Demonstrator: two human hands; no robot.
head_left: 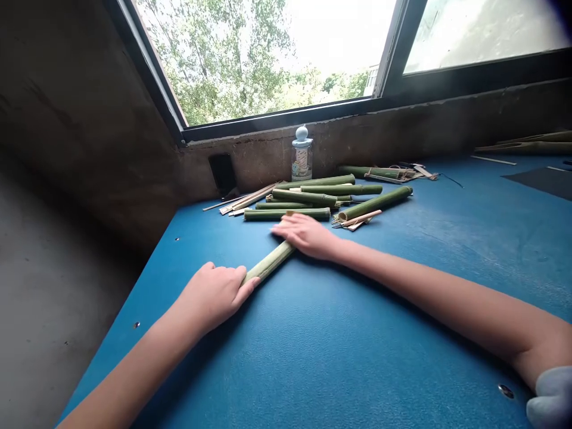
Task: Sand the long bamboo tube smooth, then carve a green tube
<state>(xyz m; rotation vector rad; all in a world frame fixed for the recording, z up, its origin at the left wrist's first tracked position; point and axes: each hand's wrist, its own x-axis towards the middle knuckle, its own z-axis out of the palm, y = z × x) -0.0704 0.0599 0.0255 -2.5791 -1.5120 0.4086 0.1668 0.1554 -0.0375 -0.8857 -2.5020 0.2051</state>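
Observation:
A pale green bamboo tube [271, 262], its skin looking scraped, slants away from me above the blue table [313, 345]. My left hand [218, 292] is closed around its near end, the thumb lying along the side. Over the far part of the tube lies my right hand [306, 235], palm down, with its fingers bent across and covering that end. The fingertips there are slightly blurred. A small tan edge [289, 213] shows just beyond the right fingers; what it belongs to I cannot make out.
Several green bamboo tubes [286, 214] and split strips [250, 198] lie beyond my hands. A pencil-like wooden tool [361, 218] rests beside them. Against the wall stand a blue-lidded jar [302, 161] and a dark phone [222, 173]. More bamboo [531, 147] lies far right.

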